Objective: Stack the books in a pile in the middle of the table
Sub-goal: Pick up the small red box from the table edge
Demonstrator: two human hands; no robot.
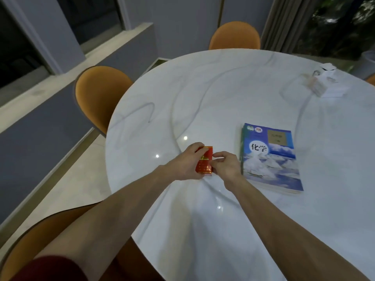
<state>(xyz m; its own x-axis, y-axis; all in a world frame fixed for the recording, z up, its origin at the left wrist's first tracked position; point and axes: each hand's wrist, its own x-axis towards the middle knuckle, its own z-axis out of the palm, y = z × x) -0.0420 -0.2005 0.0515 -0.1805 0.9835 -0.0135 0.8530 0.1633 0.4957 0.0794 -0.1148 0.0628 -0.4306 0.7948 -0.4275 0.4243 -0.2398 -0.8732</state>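
The round marble worktop point(203, 94) is mostly bare. A pile of books point(269, 157) is parked around 3 o'clock, seemingly stacked already. A small red book point(205, 161) gets gripped by both hands, left hand point(185, 163) and right hand point(225, 165), probably next for the pile.

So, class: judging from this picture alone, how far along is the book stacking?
Done: a pile of books with a blue cover on top already lies on the table. In hand: both the left hand and right hand hold a small red box, not a book. Left: no loose books show.
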